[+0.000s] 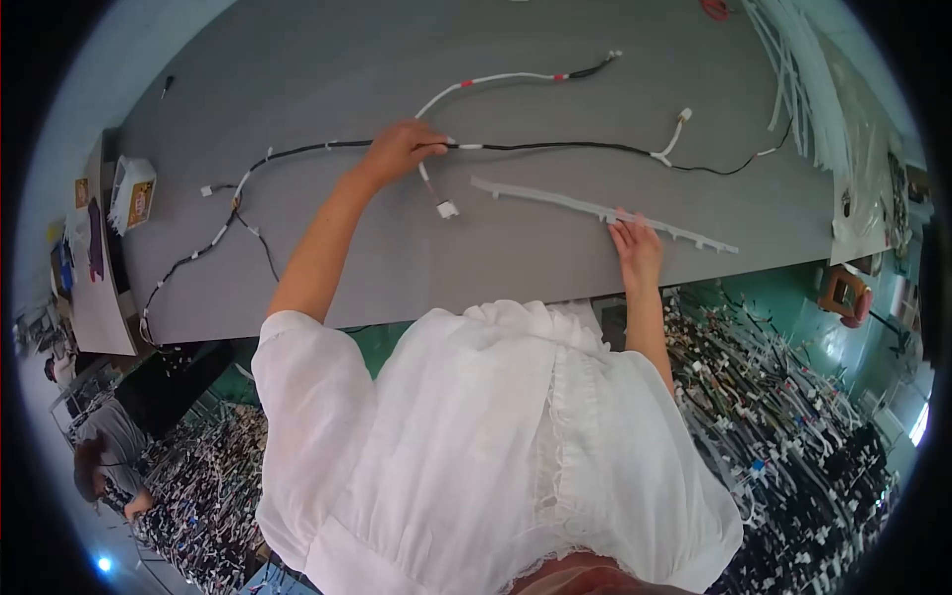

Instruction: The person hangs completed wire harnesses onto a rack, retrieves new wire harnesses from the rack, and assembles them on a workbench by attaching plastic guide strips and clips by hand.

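A black wiring harness (pixel 555 146) with white tape bands stretches across the grey table, with several branches ending in white connectors. My left hand (pixel 402 151) is closed on the harness near its middle, where a white branch with red bands (pixel 516 76) leads up and a short branch with a white connector (pixel 447 209) hangs down. Below the harness's right half lies a long translucent plastic strip (pixel 555 199) with small tabs along one edge. My right hand (pixel 638 248) grips this strip right of its middle, with fingertips at its lower edge.
A bundle of pale strips (pixel 808 89) hangs over the table's right end. A white box (pixel 132 194) stands at the left edge, and a small dark tool (pixel 167 87) lies behind it. Heaps of harnesses (pixel 783 426) fill the space behind me, where another person (pixel 109 456) bends at lower left.
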{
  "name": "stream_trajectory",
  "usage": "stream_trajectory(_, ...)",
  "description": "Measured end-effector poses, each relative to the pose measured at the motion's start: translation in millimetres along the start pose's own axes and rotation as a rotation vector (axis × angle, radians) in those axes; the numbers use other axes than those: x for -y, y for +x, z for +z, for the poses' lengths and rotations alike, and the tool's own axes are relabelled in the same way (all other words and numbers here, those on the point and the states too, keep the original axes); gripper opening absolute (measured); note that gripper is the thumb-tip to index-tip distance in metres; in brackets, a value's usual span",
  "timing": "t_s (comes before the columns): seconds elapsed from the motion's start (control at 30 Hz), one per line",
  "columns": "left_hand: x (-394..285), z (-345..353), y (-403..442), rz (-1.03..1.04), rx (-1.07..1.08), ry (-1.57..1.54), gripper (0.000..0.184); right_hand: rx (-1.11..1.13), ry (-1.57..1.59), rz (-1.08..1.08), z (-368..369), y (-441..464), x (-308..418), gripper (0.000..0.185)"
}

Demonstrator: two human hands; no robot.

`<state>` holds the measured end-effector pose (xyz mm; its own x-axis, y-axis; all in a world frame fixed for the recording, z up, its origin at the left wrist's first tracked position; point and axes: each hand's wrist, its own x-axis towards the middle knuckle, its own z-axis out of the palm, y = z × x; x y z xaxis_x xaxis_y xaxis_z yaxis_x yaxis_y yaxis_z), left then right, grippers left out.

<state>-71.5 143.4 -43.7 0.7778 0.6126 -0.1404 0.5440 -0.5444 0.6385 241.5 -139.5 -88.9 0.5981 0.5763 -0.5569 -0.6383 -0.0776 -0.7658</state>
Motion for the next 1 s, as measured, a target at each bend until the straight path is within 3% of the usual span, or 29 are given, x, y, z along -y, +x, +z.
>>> stream_trajectory(0.1, 11, 9, -3, 0.189, -0.109, -0.005, 0.017, -0.043, -0.207, 0.025, 8, 2, -6, 0.028)
stream_trajectory(0.17, 13, 11, -4, 0.191, -0.124, -0.005, 0.017, -0.100, -0.477, 0.081, 7, 1, 7, 0.028)
stream_trajectory(0.27, 12, 12, -5, 0.211, -0.161, -0.017, 0.017, -0.246, -1.644, -0.187, 14, -3, 26, 0.026)
stream_trajectory(0.37, 10, 14, -9, 0.216, -0.175, -0.009, 0.016, 0.002, -1.633, -1.056, 64, -6, 32, 0.035)
stream_trajectory(0.43, 9, 15, -14, 0.228, -0.180, -0.003, 0.016, 0.398, -1.575, -1.220, 123, -6, 32, 0.034)
stream_trajectory(0.5, 6, 15, -16, 0.255, -0.201, 0.004, 0.015, 0.731, -1.557, -1.156, 146, 11, 13, 0.036)
stream_trajectory(0.6, 13, 24, -20, 0.310, -0.224, 0.025, 0.016, 0.899, -1.507, -0.528, 161, 15, 17, 0.033)
stream_trajectory(0.7, 18, 29, -20, 0.291, -0.184, 0.002, 0.017, 0.978, -1.358, -0.925, 165, -5, 28, 0.026)
stream_trajectory(0.8, 16, 24, -19, 0.293, -0.192, -0.006, 0.018, 0.812, -1.500, -1.083, 151, 9, 2, 0.020)
stream_trajectory(0.9, 14, 21, -21, 0.274, -0.150, -0.002, 0.021, 0.889, -1.452, -1.001, 145, 24, -9, 0.019)
stream_trajectory(1.0, 13, 24, -20, 0.215, -0.143, -0.026, 0.024, 0.813, -1.396, -1.125, 146, 15, 4, 0.019)
